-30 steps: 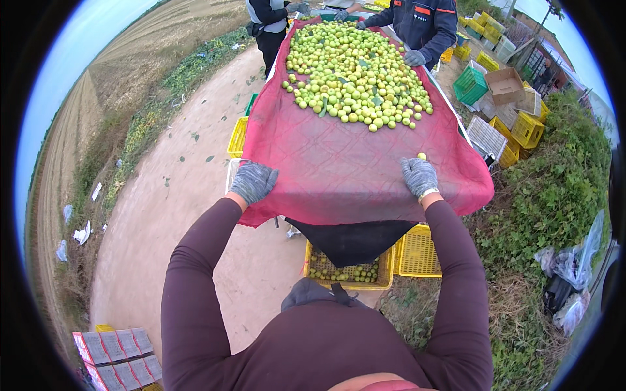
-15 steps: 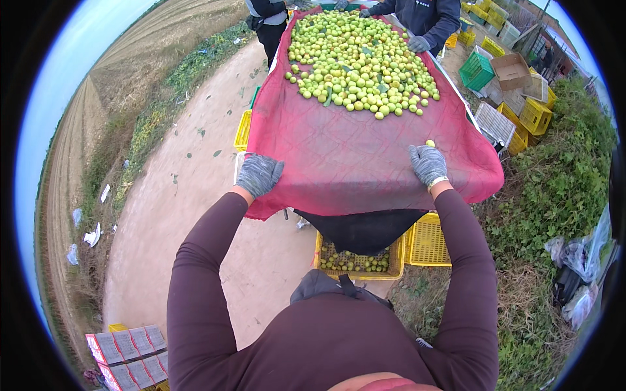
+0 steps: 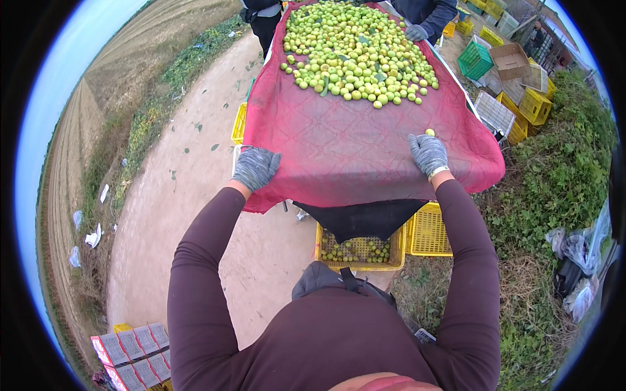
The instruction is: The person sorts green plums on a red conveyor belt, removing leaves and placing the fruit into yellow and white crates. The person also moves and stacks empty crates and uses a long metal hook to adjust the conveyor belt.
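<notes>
A red cloth (image 3: 332,146) covers a long sorting table, and a heap of small round green fruit (image 3: 355,52) lies on its far half with a few leaves. My left hand (image 3: 257,168), in a grey knit glove, is closed over the cloth's left near corner. Farther right, my right hand (image 3: 428,154), gloved alike, rests curled on the cloth, its fingertips hidden. One loose green fruit (image 3: 430,132) sits just beyond its knuckles. A dark cloth (image 3: 362,220) hangs under the near edge, above a yellow crate (image 3: 362,266) with some fruit in it.
Another yellow crate (image 3: 429,231) stands beside the first. Two people work at the far end; one's gloved hand (image 3: 416,32) is by the right edge. Green, white and yellow crates and a cardboard box (image 3: 510,62) are piled right. Printed cartons (image 3: 134,352) stand at lower left.
The whole view has tilted a little, so the table and fruit sit higher in the picture. Both my hands keep about the same places on the cloth.
</notes>
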`<state>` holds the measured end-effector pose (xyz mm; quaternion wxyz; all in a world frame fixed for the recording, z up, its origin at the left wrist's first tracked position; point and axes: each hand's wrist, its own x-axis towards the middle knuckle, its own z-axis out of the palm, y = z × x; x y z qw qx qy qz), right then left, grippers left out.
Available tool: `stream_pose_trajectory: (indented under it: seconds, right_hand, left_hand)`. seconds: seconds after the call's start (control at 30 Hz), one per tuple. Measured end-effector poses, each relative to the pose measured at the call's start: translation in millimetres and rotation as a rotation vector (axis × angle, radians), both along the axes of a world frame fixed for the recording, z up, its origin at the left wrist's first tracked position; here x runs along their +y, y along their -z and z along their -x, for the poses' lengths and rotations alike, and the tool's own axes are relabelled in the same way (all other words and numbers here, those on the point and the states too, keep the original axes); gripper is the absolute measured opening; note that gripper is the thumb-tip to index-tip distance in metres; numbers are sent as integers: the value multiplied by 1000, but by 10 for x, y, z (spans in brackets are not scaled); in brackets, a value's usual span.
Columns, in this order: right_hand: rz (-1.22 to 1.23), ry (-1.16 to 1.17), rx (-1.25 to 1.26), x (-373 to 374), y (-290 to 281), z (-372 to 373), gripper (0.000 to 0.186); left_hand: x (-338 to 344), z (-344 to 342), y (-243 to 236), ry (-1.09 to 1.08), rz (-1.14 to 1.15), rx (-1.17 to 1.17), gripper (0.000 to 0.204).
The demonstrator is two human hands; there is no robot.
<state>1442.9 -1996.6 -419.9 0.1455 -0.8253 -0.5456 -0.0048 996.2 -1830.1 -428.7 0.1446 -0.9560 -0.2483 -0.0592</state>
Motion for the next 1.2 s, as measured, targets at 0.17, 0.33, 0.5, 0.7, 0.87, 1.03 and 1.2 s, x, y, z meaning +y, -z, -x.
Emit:
stream_pose_trajectory:
  seconds: [0.17, 0.33, 0.5, 0.7, 0.87, 1.03, 1.2]
  right_hand:
    - [-21, -13, -15, 17, 60, -33, 42]
    - [12, -9, -43, 14, 17, -18, 47]
    - [17, -20, -28, 3, -33, 16, 44]
    - [66, -25, -7, -5, -62, 12, 40]
    - [41, -44, -7, -7, -67, 23, 41]
    - [37, -34, 0, -10, -68, 20, 41]
    - [-2, -39, 4, -19, -62, 16, 42]
  left_hand:
    - [-12, -32, -28, -40, 39, -15, 24]
    - [-12, -36, -72, -43, 30, 29, 24]
    - [-17, -27, -71, -23, 39, 47, 22]
    - [-25, -36, -55, -29, 69, -10, 23]
    - [-19, -51, -48, -96, 99, 16, 26]
    - [-25, -33, -33, -65, 73, -6, 25]
    - [-28, -9, -16, -3, -9, 28, 21]
